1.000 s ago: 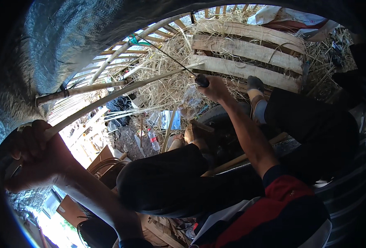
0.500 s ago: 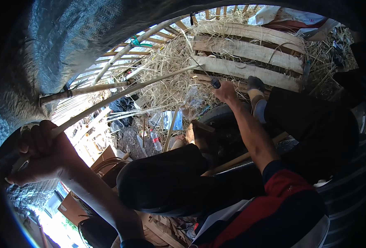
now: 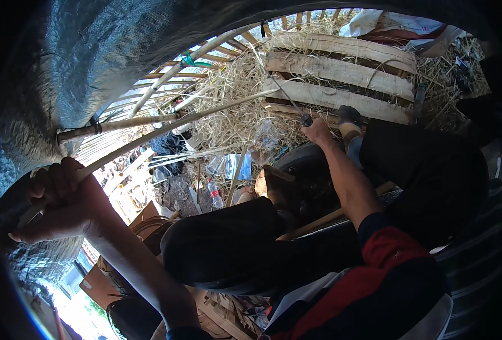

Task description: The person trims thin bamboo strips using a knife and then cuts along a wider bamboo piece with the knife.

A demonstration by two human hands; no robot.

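Note:
My left hand is clenched around the near end of a long thin bamboo strip, which runs up and to the right over the straw. My right hand is shut on a dark-handled knife; its thin blade points up and to the left, close to the far end of the strip. Whether blade and strip touch I cannot tell. My knee in dark trousers fills the middle between both arms.
A wooden pallet lies on loose straw at the top. A dark tarp over a curved bamboo frame rises on the left. A plastic bottle and scraps lie on the ground below. A foot in a grey sock rests beside my right hand.
My right hand with the knife has moved down and to the right, away from the strip's far end. My left hand has shifted slightly up and right, still gripping the strip.

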